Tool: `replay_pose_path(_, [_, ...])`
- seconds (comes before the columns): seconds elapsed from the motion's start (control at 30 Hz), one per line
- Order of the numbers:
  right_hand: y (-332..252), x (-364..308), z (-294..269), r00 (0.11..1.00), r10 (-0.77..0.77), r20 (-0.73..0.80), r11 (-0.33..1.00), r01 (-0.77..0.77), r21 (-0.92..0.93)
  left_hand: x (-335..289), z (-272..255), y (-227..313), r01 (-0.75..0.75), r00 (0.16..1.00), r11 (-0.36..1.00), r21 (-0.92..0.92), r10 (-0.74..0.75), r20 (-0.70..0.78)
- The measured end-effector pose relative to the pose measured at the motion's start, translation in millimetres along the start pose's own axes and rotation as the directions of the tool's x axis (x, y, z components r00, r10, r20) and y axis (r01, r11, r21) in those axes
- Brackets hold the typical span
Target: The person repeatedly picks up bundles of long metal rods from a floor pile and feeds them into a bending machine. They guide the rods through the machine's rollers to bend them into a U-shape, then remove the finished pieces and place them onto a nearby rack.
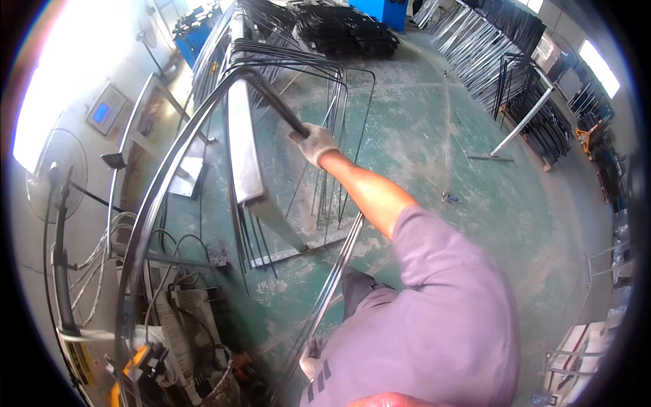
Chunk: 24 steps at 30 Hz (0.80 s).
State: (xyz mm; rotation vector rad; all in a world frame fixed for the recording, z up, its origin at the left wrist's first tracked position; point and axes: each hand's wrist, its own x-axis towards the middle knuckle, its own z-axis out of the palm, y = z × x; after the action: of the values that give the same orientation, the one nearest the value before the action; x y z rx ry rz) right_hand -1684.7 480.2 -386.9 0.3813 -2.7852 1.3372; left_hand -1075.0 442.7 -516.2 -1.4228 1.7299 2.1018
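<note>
Above a green workshop floor (420, 156), a gloved right hand (316, 143) closes round dark bent rods (276, 102), arm outstretched.
They arch leftward across a grey beam (245, 152) hung with wire frames (285, 50); low by the waist, the left hand (312, 358) is at thin rods (338, 271), its grip unclear.

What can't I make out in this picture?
In the head view:
Right hand: palm hidden by the glove's back and the gripped rods.
Left hand: forearm hidden by the shirt; grip unclear.
Bent black rods: lower-left ends lost at the dark rim.
Wall panel's blue screen: too small to read.
</note>
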Motion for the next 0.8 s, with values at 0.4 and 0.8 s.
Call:
replay_pose_path(0.4, [4,364,17,0.993,-0.021,0.115,0.857,0.077,-0.51,103,22,153,-0.249,0.891,0.684,-0.686,-0.116,-0.439])
replay_pose_path(0.8, [214,155,199,0.927,0.001,0.376,0.852,0.196,-0.486,26,78,77,-0.268,0.779,0.352,-0.897,-0.469,-0.417])
